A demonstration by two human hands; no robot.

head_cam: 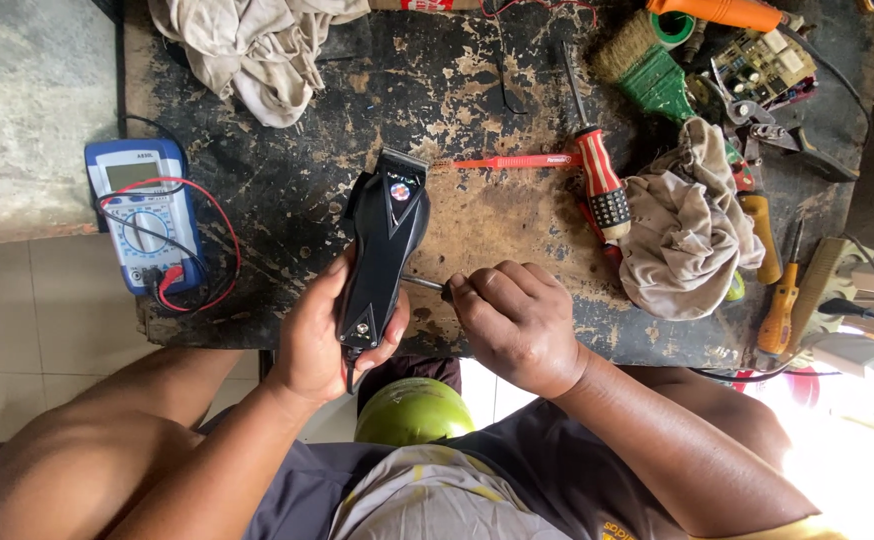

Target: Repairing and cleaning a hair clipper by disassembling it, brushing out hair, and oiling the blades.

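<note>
A black electric hair clipper (384, 245) lies lengthwise over the worn black workbench (477, 215), blade end pointing away from me. My left hand (322, 335) grips its lower body from the left and underneath. My right hand (517, 320) is closed around a screwdriver (425, 284) whose metal shaft points left and meets the clipper's right side. Most of the screwdriver's handle is hidden inside my fist.
A blue multimeter (145, 212) with red and black leads sits at the bench's left edge. Crumpled rags (682, 225) (257, 45), a red-and-black screwdriver (597, 175), a green brush (647, 65), a circuit board (765, 62), pliers and orange-handled tools crowd the right side. A green round object (412, 410) sits below the bench.
</note>
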